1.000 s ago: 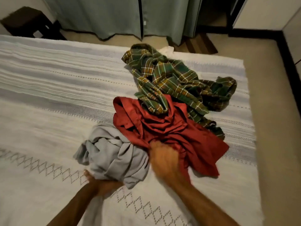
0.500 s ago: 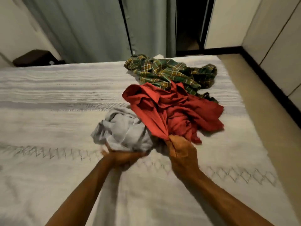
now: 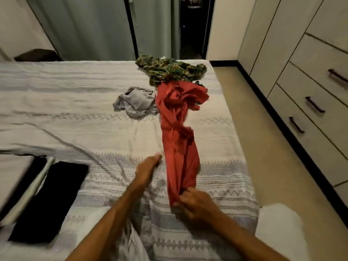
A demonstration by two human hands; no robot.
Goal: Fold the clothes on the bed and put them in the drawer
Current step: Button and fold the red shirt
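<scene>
Right hand (image 3: 195,202) is gripping red shirt (image 3: 178,140) w/ curled fingers; left hand (image 3: 148,166) is hovering open beside it. Should spread it flat mid-bed (image 3: 94,110) before folding.

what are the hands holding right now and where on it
The right hand grips the red garment at its near end, bunched in the fingers. The left hand holds nothing.

Your widest open bedspread (image 3: 75,102) lies left of the grey garment (image 3: 136,103). The stretched red shirt (image 3: 178,140) walls off the right strip of the bed. The plaid shirt (image 3: 169,71) blocks the far corner; black folded clothes (image 3: 50,200) fill the near left.
</scene>
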